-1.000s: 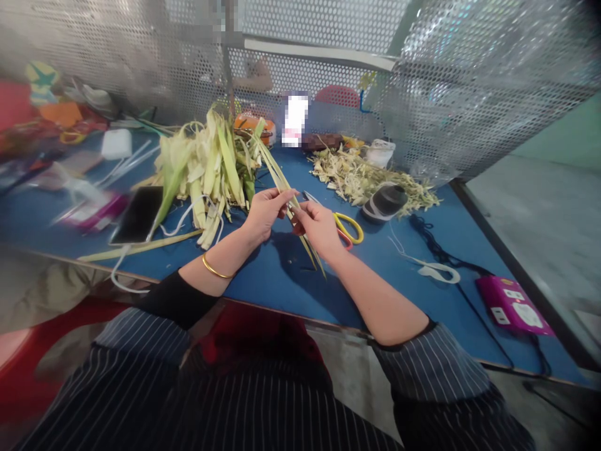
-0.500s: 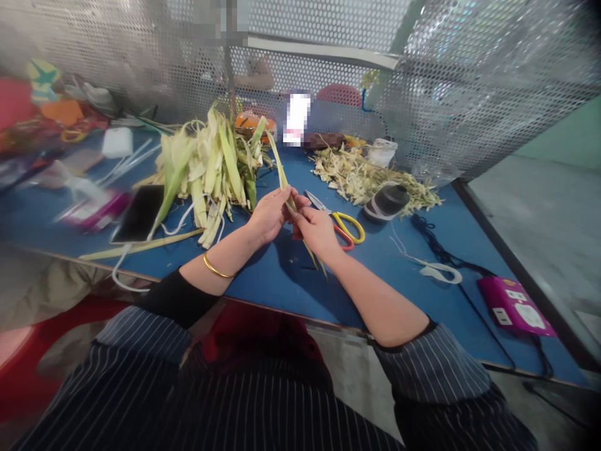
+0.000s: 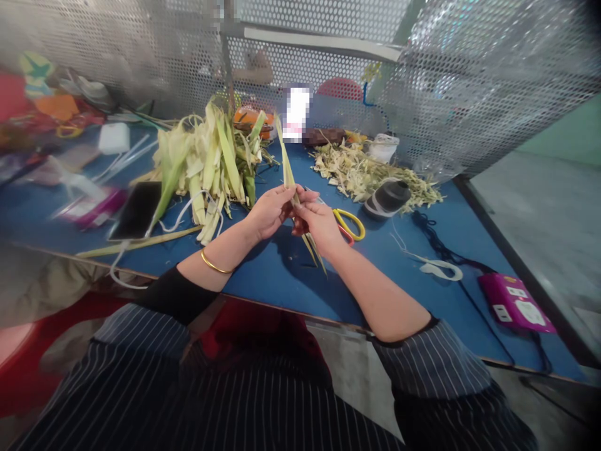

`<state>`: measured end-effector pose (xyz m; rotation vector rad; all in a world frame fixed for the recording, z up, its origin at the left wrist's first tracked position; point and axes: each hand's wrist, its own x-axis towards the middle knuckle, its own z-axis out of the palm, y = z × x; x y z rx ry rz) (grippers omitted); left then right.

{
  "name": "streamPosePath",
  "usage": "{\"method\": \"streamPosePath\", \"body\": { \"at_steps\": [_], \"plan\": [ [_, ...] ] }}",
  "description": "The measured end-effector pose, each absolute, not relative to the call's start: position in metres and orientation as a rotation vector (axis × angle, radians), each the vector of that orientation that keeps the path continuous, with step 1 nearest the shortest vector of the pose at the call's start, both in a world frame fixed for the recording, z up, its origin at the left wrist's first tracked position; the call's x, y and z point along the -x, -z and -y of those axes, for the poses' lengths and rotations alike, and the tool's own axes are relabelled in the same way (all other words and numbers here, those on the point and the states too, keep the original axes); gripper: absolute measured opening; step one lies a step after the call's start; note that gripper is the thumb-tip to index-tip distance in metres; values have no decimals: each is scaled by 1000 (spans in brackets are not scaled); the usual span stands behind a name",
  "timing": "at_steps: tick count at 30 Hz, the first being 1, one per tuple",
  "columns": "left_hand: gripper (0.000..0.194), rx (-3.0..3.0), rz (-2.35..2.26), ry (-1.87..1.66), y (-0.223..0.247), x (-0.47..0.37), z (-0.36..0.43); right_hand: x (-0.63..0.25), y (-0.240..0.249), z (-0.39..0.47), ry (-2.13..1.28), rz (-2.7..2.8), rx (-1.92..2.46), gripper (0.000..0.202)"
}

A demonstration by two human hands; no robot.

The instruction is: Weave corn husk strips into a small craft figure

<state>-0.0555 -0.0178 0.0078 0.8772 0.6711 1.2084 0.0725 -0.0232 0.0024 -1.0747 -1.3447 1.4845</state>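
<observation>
Between my two hands is a narrow pale-green corn husk strip (image 3: 286,164), its upper end pointing away from me and thin tails hanging below. My left hand (image 3: 271,213) pinches it from the left, thumb on top. From the right, my right hand (image 3: 322,225) grips the same strip lower down, fingertips close to the left ones. Partly hidden behind my right hand lie scissors (image 3: 351,224) with yellow and red handles. A heap of corn husks (image 3: 206,163) rests to the left of my hands.
Shredded husk pieces (image 3: 347,168) are piled at the back right, beside a black thread spool (image 3: 389,199). A purple power strip (image 3: 514,302) sits at the right edge, its cord trailing. On the left lies a phone (image 3: 137,210) with a white cable. A perforated metal screen (image 3: 319,62) stands behind.
The held husk strip has turned slightly more upright and looks wider near the fingers. My right hand has shifted a little, covering more of the scissors. Both hands keep their grip.
</observation>
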Motion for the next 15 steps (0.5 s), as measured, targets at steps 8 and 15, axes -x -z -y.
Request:
{"method": "streamPosePath", "body": {
  "at_steps": [8, 15],
  "plan": [
    [13, -876, -745, -1301, -8, 57, 16, -79, -11, 20, -1513, 1300, 1169, 52],
    [14, -888, -784, -1267, -10, 52, 19, -76, -4, 21, -1405, 1489, 1149, 32]
  ]
}}
